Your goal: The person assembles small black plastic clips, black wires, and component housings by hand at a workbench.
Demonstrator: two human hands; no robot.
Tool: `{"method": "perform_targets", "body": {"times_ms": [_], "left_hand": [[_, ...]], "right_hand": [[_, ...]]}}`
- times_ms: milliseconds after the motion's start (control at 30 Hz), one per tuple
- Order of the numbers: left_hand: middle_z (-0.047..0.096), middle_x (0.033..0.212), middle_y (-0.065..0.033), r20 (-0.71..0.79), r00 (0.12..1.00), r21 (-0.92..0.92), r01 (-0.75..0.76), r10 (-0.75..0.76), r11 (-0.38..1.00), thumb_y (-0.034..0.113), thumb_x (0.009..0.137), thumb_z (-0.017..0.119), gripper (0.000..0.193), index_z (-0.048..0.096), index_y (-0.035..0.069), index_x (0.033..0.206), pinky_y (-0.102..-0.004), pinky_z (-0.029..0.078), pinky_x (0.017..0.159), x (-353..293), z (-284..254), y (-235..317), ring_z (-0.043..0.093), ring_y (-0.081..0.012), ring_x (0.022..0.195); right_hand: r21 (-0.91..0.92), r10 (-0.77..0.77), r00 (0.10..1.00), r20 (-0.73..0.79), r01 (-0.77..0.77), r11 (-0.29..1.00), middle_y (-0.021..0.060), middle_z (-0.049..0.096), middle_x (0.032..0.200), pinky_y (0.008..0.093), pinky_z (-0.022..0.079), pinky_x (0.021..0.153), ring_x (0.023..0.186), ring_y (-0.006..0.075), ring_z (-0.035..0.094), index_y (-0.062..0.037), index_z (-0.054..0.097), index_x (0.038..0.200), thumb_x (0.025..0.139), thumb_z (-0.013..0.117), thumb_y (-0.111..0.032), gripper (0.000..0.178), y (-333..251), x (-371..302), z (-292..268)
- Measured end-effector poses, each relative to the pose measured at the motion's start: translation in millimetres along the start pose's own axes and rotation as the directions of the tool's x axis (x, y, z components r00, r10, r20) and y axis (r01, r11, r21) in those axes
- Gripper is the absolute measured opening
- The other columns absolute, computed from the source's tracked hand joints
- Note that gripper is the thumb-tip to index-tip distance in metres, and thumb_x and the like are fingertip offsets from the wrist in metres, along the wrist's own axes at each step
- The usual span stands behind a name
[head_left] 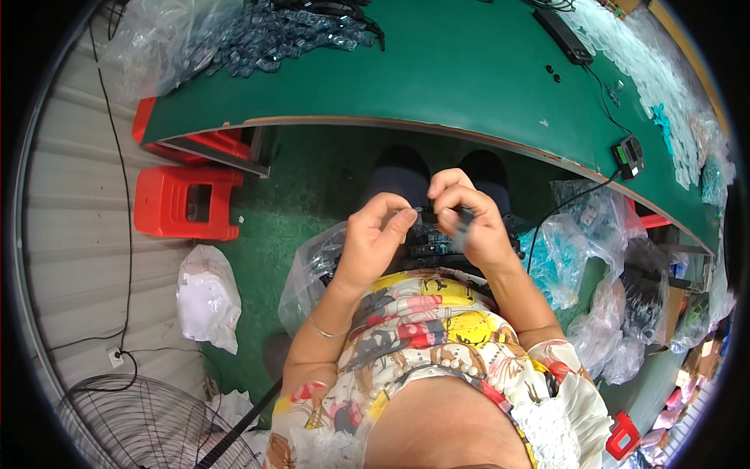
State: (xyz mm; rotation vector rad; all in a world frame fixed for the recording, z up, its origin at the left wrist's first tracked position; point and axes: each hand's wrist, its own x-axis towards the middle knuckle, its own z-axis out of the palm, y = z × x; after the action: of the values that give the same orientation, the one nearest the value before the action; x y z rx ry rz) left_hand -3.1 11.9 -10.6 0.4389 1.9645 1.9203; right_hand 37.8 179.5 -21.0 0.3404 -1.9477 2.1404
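My left hand (375,234) is closed, thumb and forefinger pinching one end of a small dark plastic piece (426,214) above my lap. Opposite it, my right hand (478,223) is closed on the same piece, its fingers curled and partly smeared by motion. The exact kind of piece is too small to make out. Right below the hands, several dark, glossy plastic parts (426,248) lie on my lap. A clear plastic bag (301,273) spreads out beside my left forearm.
Ahead stands a green table (437,78) bearing a heap of dark translucent parts (285,39). A black power adapter (564,37) and a small black device (627,156) lie at its right. Left are a red stool (187,203), a white bag (207,293) and a wire-cage fan (148,426).
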Motion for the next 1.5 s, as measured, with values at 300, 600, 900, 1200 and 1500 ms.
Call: {"method": "perform_targets", "body": {"times_ms": [300,600,900,1200,1500], "left_hand": [[0.054,0.078,-0.0022,0.147,0.989,-0.151,0.035,-0.013,0.988,0.008,0.088,0.05,0.008,0.052,0.002,0.093,-0.0197,0.04,0.056,-1,-7,8,0.05,-0.0074,0.062],[0.05,0.079,-0.003,0.367,0.923,-0.636,0.337,-0.112,0.694,0.013,0.088,0.047,0.007,0.046,0.007,0.082,-0.0189,0.037,0.059,-8,-6,8,0.044,-0.0074,0.068],[0.049,0.078,-0.0011,0.358,0.928,-0.622,0.323,-0.108,0.714,0.012,0.086,0.051,0.012,0.044,0.007,0.078,-0.0192,0.036,0.058,-8,-7,4,0.043,-0.0066,0.064],[0.051,0.083,-0.0035,0.227,0.963,-0.649,0.262,-0.147,0.714,0.005,0.081,0.06,0.018,0.044,0.006,0.089,-0.0186,0.038,0.056,-6,-5,-8,0.046,-0.0073,0.064],[0.057,0.084,-0.0018,0.122,0.992,-0.279,0.059,-0.025,0.958,-0.001,0.076,0.065,0.018,0.054,0.001,0.089,-0.0194,0.046,0.068,-15,-5,-12,0.056,-0.0071,0.078]], "right_hand": [[0.427,0.305,0.948,0.089,-0.313,0.848,0.003,0.045,0.098,0.0228,0.038,0.061,0.073,0.0083,0.043,-0.0021,0.055,0.085,0.081,0.059,-0.01,0.01,0,-1,2],[0.014,0.096,0.993,0.074,-0.098,0.995,0.0065,0.05,0.086,0.0261,0.044,0.069,0.077,0.014,0.052,0.0022,0.057,0.09,0.072,0.064,-0.002,0.02,-4,-3,12],[-0.035,-0.049,0.995,0.087,0.053,0.998,0.0073,0.051,0.086,0.0255,0.043,0.062,0.075,0.0146,0.052,-0.0002,0.057,0.09,0.072,0.066,-0.003,0.02,-1,0,9],[-0.358,-0.212,0.964,0.161,0.257,0.898,0.0123,0.052,0.088,0.0304,0.046,0.07,0.079,0.0238,0.055,-0.0013,0.06,0.098,0.071,0.056,0.002,0.027,-9,9,9],[-0.023,0.324,0.93,0.175,-0.325,0.945,0.001,0.055,0.065,0.0209,0.04,0.056,0.064,0.0047,0.048,0.0015,0.059,0.076,0.084,0.055,-0.012,0.016,-3,-3,8]]}}
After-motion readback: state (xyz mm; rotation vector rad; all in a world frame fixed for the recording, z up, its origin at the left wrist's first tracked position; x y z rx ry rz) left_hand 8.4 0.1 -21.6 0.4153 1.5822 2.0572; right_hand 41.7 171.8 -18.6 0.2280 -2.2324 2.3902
